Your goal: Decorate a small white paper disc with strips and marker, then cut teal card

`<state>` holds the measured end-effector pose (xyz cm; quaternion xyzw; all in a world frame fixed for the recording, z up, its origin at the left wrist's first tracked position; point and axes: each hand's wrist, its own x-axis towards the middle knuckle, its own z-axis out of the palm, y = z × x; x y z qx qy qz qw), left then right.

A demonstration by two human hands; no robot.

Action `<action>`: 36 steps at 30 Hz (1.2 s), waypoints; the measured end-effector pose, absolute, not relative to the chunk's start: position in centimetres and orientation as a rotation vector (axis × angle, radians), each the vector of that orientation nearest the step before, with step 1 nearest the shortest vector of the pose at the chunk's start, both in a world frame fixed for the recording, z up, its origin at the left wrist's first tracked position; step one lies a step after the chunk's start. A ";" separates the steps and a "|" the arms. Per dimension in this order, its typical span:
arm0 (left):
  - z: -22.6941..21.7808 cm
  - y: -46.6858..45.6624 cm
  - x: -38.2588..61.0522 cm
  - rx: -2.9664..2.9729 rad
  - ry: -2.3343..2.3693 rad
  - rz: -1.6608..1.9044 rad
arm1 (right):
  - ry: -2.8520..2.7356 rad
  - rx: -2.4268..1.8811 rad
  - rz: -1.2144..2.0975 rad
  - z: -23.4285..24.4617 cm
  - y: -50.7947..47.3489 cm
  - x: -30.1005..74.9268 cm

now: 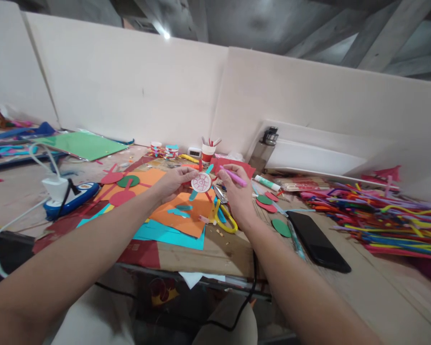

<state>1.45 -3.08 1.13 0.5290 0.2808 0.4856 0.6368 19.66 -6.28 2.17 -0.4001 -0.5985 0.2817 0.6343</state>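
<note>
Between the fingers of my left hand (175, 183) is a white paper disc (201, 182) with a drawn pattern in reddish lines. Red and teal paper strips stick out around its edge. My right hand (237, 189) grips a purple marker pen (234, 176) just right of the disc. Whether the pen's tip touches the disc, I cannot tell. Yellow-handled scissors (225, 221) lie below my right hand. Orange paper (181, 223) and blue paper (175, 238) are spread under the hands, with small teal scraps on top.
A black phone (318, 239) and a heap of coloured pipe cleaners (391, 218) lie on the right. A glue stick (267, 183), bottle (263, 152) and cup of pens (208, 153) stand or lie farther back. At left are a blue power strip (72, 199) and green sheets (88, 145).
</note>
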 end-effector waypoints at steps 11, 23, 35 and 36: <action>1.0 -3.0 1.5 1.075 0.662 1.190 | -1.107 -1.086 0.770 1.8 -5.3 19.9; 0.3 -3.1 1.9 1.142 0.624 1.097 | -1.155 -1.007 1.015 0.9 -5.5 18.9; 0.1 -2.2 1.4 1.136 0.852 1.219 | -1.122 -1.045 0.914 0.9 -4.9 19.4; 0.1 -2.1 1.3 1.121 0.873 1.246 | -1.136 -1.056 0.912 1.0 -4.9 19.5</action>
